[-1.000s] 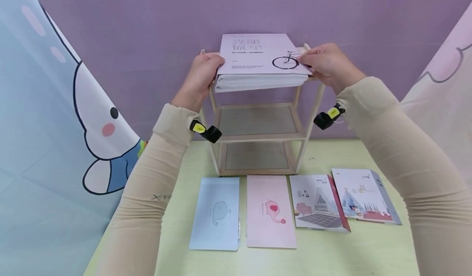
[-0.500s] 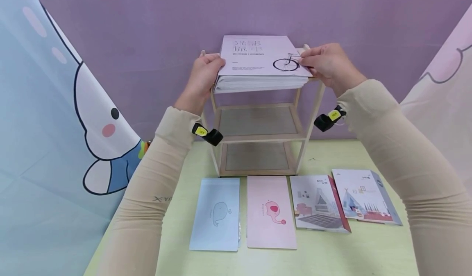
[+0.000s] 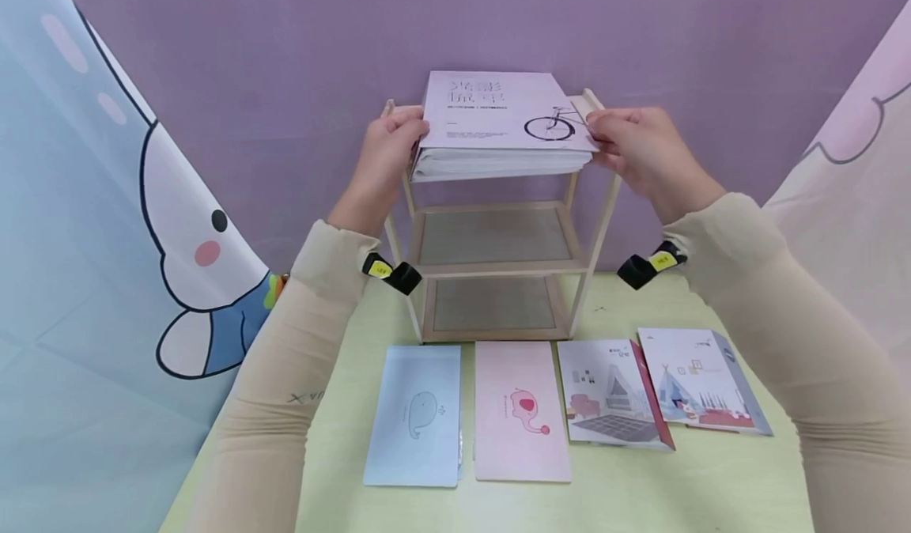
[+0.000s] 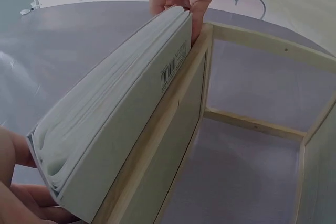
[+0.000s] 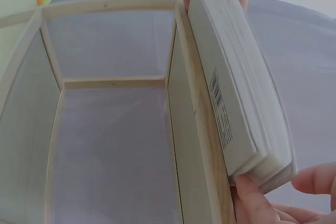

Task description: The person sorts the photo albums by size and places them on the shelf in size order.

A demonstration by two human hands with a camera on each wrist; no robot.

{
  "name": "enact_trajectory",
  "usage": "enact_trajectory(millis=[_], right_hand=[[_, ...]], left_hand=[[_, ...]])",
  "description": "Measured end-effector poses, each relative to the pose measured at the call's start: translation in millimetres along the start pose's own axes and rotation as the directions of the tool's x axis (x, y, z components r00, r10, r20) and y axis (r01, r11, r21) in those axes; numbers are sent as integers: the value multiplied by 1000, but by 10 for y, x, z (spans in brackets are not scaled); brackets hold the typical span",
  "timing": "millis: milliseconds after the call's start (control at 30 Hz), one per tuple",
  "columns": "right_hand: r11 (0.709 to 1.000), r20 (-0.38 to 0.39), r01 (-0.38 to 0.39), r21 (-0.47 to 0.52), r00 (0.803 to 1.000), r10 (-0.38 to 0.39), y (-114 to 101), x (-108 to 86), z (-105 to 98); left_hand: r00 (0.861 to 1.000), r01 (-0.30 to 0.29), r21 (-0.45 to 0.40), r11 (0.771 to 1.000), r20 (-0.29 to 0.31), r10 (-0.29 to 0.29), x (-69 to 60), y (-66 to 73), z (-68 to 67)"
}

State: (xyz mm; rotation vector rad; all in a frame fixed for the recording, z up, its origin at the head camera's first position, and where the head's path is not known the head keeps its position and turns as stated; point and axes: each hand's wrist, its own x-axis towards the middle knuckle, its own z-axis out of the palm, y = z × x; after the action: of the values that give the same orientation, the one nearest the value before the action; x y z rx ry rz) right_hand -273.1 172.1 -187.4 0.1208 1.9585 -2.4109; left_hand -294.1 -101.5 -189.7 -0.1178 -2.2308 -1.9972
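Note:
A thick album (image 3: 491, 126) with a white bicycle-print cover lies on the top shelf of a wooden rack (image 3: 494, 266). My left hand (image 3: 384, 149) grips its left edge, thumb at the cover, other fingers lower down. At the opposite edge is my right hand (image 3: 644, 149); its thumb and bent fingers straddle the album's near right corner, as the right wrist view shows. The thumb meets only the very edge of the cover there. In the left wrist view the album's spine (image 4: 152, 87), with a barcode, runs along the shelf's front rail.
Two slatted-looking shelf panels lie lower in the rack, the middle shelf (image 3: 498, 232) and the bottom shelf (image 3: 494, 304). On the table (image 3: 519, 509) before it lie a blue whale booklet (image 3: 413, 414), a pink elephant booklet (image 3: 523, 410) and two tent-print albums (image 3: 615, 391). A purple cloth hangs behind.
My right hand has slid off the cover's top toward the right edge, its wrist lowering and moving outward. The left hand stays at its edge. The album has shifted very slightly, if at all.

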Motion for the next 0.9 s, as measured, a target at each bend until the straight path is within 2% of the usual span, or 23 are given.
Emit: enact_trajectory(millis=[100,200,333,467,633,900], right_hand=[[995,11,34,99,999,-35,46,-59,-29],[978,1,76,196,997,-77,122,-122,-55],[938,-24,151,312,988,-151,273,-201,-80],[903,-34,236,358,970,-240,432,-271,-104],[894,-7,269,359,958,-285,606,-328,-142],[919,50,294,262,947,-317,801,-391,-206]], left_hand=[[999,-31,2,1000,7,31,-48,-18,-23],[998,-60,-32,998,16,61,-98,-48,-45],[997,-78,-65,995,19,80,-179,-88,-80],[995,-96,-51,994,12,96,-256,-138,-113],[989,-146,-59,987,-5,146,-365,-233,-148],[965,-264,-78,961,-9,264,-530,-422,-220]])
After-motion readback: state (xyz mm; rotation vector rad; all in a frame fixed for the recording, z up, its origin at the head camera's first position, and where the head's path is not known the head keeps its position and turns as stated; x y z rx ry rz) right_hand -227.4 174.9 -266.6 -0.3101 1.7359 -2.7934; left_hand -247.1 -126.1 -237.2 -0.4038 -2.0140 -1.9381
